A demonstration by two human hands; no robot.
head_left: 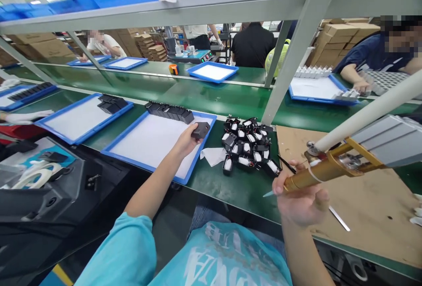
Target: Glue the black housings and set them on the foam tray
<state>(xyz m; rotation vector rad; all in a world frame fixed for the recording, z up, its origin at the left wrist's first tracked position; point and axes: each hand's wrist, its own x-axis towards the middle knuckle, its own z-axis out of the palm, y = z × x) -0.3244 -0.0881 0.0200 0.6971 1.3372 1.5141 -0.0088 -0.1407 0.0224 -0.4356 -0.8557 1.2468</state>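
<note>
My left hand point(187, 140) is closed on a small black plastic case point(201, 131) above the right edge of a blue-rimmed tray point(138, 163) with a white lining. A row of similar black cases point(169, 112) stands along that tray's far side. In my right hand point(301, 200) is a gold-coloured glue gun point(306, 177), its pale blue nozzle pointing left; the thumb is spread and the fingers wrap the barrel. Between my hands lies a pile of open black cases point(247, 143) with white parts and wires inside. A white cloth or paper point(213, 156) lies beside the pile.
Brown cardboard point(362, 207) covers the bench at right, with a thin metal strip point(339, 219) on it. A shelf post point(296, 53) rises behind the pile. Another blue tray point(77, 121) stands at left. Co-workers sit across the green bench, and a gloved hand point(28, 116) shows at far left.
</note>
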